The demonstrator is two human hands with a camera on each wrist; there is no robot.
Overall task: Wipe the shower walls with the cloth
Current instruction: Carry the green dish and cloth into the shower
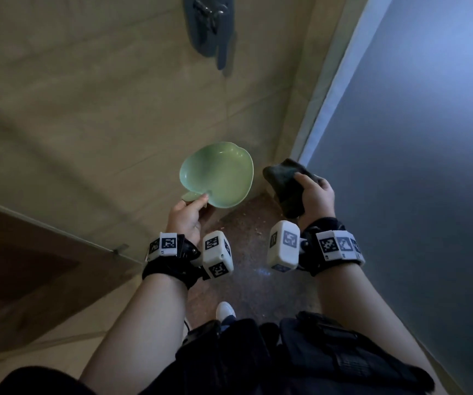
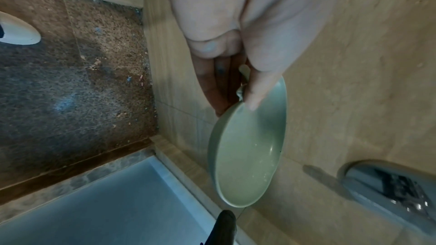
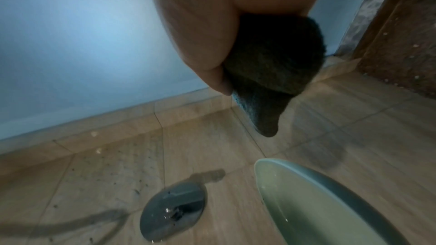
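Observation:
My right hand [image 1: 313, 192] grips a dark folded cloth [image 1: 285, 189], held in the air near the corner where the beige tiled shower wall [image 1: 87, 95] meets the frosted glass panel [image 1: 415, 138]. In the right wrist view the cloth [image 3: 271, 74] hangs below my thumb. My left hand [image 1: 188, 209] pinches the stem of a green leaf-shaped dish [image 1: 218, 173] and holds it just in front of the tiled wall. The left wrist view shows the dish [image 2: 247, 146] tilted, with my thumb on its rim.
A chrome shower valve [image 1: 209, 27] is mounted high on the tiled wall, also seen as the valve [image 3: 173, 210] in the right wrist view. The speckled brown floor [image 1: 246, 252] lies below. A glass door edge [image 1: 58, 226] stands at left. My white shoe [image 1: 225, 310] is on the floor.

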